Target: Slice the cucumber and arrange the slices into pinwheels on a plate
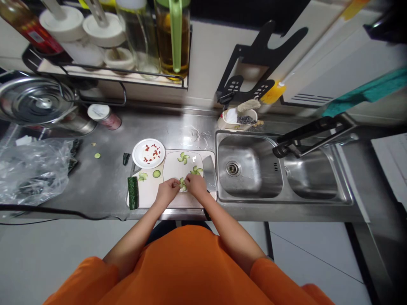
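Plastic bagging (34, 171), clear and crumpled, is lying on the steel counter (95, 182) at nine o'clock from the square white plate (171, 169). A lidded steel pot (41, 103) is standing toward ten o'clock, a small canister (111, 120) nearer in. A dark-green cucumber piece (132, 192) is resting on the cutting board (152, 197), between eight and nine; at ten, a round white plate (137, 156) is holding small red pieces (154, 151). The left hand (168, 190) is forming a narrow pinch beside the square plate's six-o'clock cucumber fan (182, 183); I cannot tell whether it is gripping a slice. Other fans are sitting at twelve (183, 158) and three (197, 170). The right hand (195, 185) is leaning in from four, its fingertips at that lowest fan, their grip being hidden. At three o'clock, a broad knife blade (209, 173) is lying on the board, a double sink (254, 169) sitting beyond.
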A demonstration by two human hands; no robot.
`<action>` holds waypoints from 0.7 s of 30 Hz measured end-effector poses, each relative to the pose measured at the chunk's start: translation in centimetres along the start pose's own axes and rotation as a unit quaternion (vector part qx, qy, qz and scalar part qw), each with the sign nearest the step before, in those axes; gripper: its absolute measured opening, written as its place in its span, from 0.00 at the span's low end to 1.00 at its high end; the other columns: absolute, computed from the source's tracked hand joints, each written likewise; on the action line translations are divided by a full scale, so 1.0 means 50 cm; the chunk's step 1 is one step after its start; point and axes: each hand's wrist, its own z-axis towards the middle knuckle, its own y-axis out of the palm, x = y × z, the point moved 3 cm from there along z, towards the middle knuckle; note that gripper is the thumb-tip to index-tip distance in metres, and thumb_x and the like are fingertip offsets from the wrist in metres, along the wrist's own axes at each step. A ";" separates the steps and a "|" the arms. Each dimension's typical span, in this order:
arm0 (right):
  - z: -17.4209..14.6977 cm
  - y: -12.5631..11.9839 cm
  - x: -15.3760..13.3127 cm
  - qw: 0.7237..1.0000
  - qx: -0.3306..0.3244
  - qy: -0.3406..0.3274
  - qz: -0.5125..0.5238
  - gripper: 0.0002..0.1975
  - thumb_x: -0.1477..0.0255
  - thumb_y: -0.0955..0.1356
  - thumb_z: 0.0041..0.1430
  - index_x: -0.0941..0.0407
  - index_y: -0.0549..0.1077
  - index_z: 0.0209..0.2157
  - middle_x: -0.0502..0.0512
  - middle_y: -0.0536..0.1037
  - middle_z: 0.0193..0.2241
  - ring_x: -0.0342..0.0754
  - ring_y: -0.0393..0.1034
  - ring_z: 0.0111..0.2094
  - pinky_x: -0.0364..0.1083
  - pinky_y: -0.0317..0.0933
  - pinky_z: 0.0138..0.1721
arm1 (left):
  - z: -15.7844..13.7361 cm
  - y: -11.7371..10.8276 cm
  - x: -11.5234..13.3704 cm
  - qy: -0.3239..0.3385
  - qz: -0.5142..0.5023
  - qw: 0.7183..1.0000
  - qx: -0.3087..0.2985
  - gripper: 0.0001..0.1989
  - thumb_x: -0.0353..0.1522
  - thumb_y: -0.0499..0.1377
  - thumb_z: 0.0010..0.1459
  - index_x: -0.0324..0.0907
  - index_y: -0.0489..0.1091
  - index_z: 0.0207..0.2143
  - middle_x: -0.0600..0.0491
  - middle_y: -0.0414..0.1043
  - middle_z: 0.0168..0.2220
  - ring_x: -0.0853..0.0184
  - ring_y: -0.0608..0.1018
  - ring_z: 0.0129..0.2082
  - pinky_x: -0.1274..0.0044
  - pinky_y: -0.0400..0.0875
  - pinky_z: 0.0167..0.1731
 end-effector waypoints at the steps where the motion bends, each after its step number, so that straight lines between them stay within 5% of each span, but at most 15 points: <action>1: 0.001 0.001 0.000 1.000 0.000 0.000 -0.001 0.10 0.72 0.62 0.60 0.56 0.75 0.34 0.55 0.75 0.30 0.47 0.65 0.31 0.42 0.48 0.28 | 0.000 0.001 0.000 0.001 0.001 1.000 0.000 0.08 0.29 0.58 0.48 0.43 0.74 0.33 0.57 0.73 0.25 0.69 0.74 0.28 0.80 0.63 0.31; 21: -0.007 0.012 -0.003 0.999 0.012 -0.003 -0.036 0.09 0.71 0.61 0.62 0.56 0.71 0.37 0.56 0.72 0.34 0.48 0.64 0.35 0.43 0.51 0.32 | 0.004 0.011 0.001 0.058 0.138 0.989 0.014 0.09 0.29 0.57 0.52 0.42 0.76 0.34 0.48 0.73 0.35 0.65 0.73 0.36 0.78 0.64 0.40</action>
